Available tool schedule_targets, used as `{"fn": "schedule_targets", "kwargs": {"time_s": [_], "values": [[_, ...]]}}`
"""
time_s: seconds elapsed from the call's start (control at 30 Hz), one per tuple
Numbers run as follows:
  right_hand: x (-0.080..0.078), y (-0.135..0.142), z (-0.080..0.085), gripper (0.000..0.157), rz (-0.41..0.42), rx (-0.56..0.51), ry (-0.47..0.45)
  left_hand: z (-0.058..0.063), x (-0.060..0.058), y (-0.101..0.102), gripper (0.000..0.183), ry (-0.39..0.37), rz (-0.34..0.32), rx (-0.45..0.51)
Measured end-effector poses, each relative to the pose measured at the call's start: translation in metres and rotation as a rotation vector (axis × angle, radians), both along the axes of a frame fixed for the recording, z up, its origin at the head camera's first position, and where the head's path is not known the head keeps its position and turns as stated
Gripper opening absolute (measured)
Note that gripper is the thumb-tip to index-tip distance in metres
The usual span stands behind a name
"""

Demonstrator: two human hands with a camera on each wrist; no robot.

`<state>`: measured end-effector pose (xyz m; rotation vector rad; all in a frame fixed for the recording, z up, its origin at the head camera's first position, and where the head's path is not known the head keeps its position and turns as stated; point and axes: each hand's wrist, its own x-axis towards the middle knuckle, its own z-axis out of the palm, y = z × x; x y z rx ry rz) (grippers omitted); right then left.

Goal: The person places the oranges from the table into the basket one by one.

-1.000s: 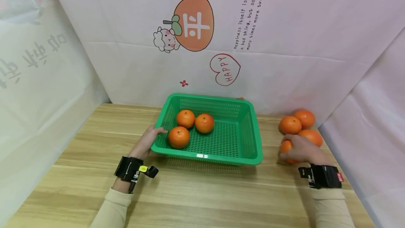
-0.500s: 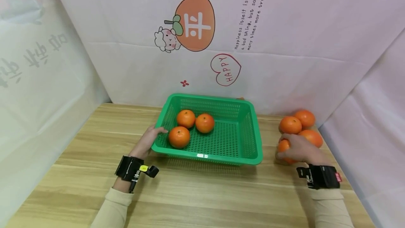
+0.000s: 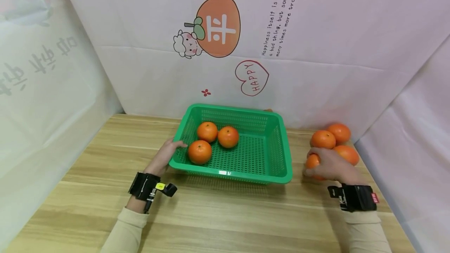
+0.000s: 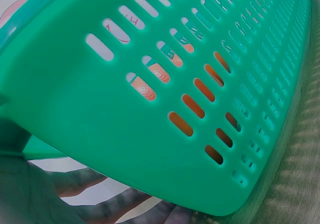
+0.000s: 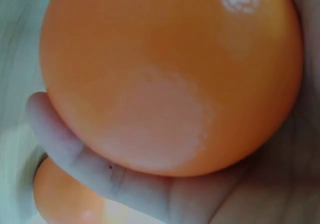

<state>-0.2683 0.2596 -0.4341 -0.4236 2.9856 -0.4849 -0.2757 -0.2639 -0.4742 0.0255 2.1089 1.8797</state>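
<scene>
A green plastic basket (image 3: 242,173) with slotted walls stands on the table, holding three oranges, one of them a front orange (image 3: 199,152). My left hand (image 3: 164,155) grips the basket's left rim, thumb over the edge. In the left wrist view its fingers (image 4: 107,204) lie along the outside of the wall. At the right my right hand (image 3: 332,164) holds an orange (image 3: 313,162), its fingers curved round it. That orange (image 5: 170,79) fills much of the right wrist view, with a finger (image 5: 95,171) beneath it.
Just behind my right hand three more oranges sit in a cluster, the nearest-left orange (image 3: 323,139) among them. White printed cloth (image 3: 158,81) walls the wooden table (image 3: 218,218) at the back and sides.
My right hand has moved slightly left with the orange, away from the cluster. The left hand and basket look still.
</scene>
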Motion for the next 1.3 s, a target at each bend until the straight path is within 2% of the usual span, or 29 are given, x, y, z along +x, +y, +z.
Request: {"fn": "schedule_targets", "kwargs": {"time_s": [0.37, 0.53, 0.7, 0.93, 1.3], "values": [[0.005, -0.008, 0.015, 0.026, 0.061, 0.036, 0.154, 0.001, -0.001, 0.002, 0.066, 0.0, 0.001, 0.007], [0.01, -0.016, 0.025, 0.043, 0.081, 0.029, 0.208, 0.0, -0.001, 0.001, 0.067, -0.003, 0.004, 0.004], [0.016, -0.023, 0.034, 0.038, 0.081, -0.001, 0.25, 0.0, -0.001, 0.0, 0.067, -0.005, 0.004, 0.009], [0.029, -0.035, 0.043, 0.051, 0.055, 0.023, 0.276, 0.001, 0.001, 0.0, 0.067, -0.002, -0.002, 0.0], [0.045, -0.053, 0.055, 0.053, 0.07, 0.003, 0.402, 0.0, 0.001, 0.001, 0.066, 0.007, -0.001, 0.017]]}}
